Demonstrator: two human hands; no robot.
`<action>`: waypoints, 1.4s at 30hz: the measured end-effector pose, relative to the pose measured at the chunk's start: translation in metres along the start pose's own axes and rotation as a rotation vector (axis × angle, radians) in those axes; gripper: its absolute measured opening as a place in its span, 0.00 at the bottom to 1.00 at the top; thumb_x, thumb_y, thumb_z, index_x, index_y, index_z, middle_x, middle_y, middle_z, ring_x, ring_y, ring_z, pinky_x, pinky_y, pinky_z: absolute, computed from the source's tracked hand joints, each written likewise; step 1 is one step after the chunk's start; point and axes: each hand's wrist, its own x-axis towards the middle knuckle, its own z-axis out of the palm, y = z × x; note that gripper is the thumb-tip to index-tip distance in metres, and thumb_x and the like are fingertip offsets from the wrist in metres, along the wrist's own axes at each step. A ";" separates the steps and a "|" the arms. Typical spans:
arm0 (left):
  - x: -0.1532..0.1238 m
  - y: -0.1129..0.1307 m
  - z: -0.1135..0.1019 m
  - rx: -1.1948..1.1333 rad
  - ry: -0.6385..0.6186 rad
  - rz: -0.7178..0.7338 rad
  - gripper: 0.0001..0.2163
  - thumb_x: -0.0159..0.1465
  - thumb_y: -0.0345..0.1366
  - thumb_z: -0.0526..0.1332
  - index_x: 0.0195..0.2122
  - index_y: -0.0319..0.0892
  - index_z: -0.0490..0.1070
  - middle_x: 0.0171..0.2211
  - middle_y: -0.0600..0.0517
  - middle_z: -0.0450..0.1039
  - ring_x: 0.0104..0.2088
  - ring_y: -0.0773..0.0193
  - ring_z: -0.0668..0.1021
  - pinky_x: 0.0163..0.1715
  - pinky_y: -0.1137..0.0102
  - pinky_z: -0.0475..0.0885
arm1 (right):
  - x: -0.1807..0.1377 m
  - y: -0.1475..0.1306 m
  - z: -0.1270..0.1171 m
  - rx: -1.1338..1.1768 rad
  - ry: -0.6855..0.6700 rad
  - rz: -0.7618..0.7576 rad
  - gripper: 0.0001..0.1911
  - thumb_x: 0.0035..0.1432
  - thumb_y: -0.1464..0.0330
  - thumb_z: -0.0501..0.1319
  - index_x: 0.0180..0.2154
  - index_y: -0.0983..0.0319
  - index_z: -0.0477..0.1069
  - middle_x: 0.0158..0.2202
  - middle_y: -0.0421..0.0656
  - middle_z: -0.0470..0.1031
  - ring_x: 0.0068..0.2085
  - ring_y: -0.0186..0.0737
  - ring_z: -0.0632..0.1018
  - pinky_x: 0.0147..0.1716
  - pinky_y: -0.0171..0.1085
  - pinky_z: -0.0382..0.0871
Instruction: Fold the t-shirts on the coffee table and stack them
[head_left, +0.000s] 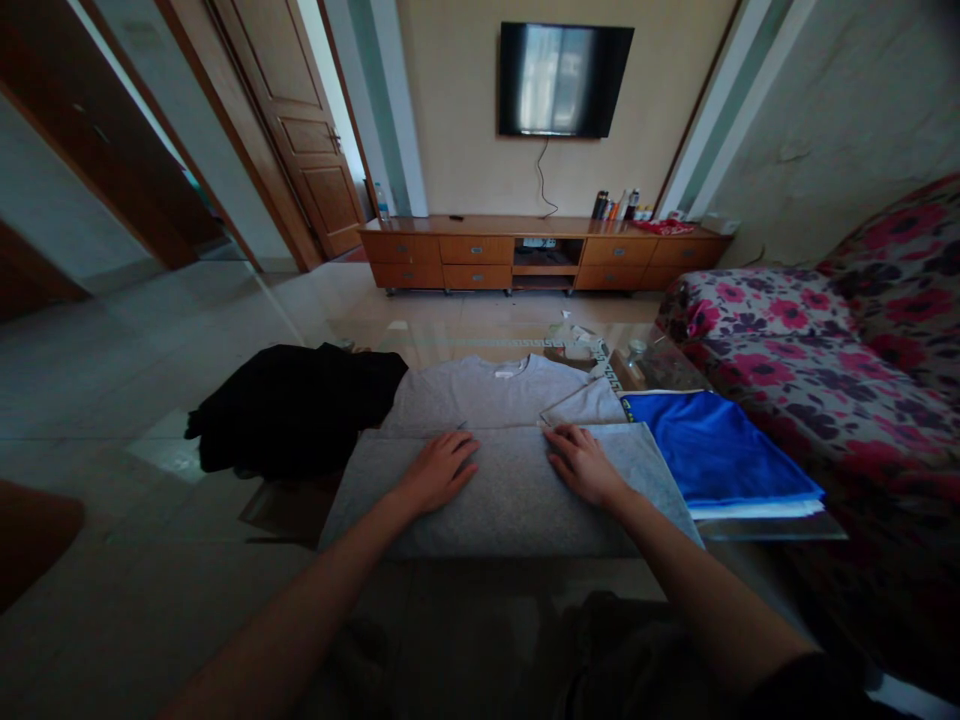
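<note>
A grey T-shirt [495, 500] lies on the glass table in front of me, its neckline at the far side and its lower part folded up over the body. My left hand [439, 470] rests flat on the folded part, left of the middle, with fingers stretched out. On the right of the same layer lies my right hand [585, 465], fingers extended near the fold's upper edge. One sleeve is folded inward just beyond my right hand. Neither hand grips the cloth.
A heap of black clothing [300, 410] sits at the left of the glass table [780, 528]. Folded blue cloth [720, 450] lies at the right, over something white. Beyond are a wooden TV cabinet [476, 262], a wall television [566, 80] and a floral sofa [780, 310].
</note>
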 end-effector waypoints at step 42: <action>-0.029 0.042 0.028 0.068 0.006 -0.091 0.34 0.72 0.52 0.50 0.75 0.46 0.45 0.75 0.47 0.46 0.75 0.53 0.50 0.71 0.53 0.48 | -0.018 -0.072 0.036 -0.040 -0.051 -0.054 0.36 0.71 0.51 0.49 0.74 0.56 0.49 0.76 0.47 0.39 0.75 0.53 0.48 0.71 0.55 0.45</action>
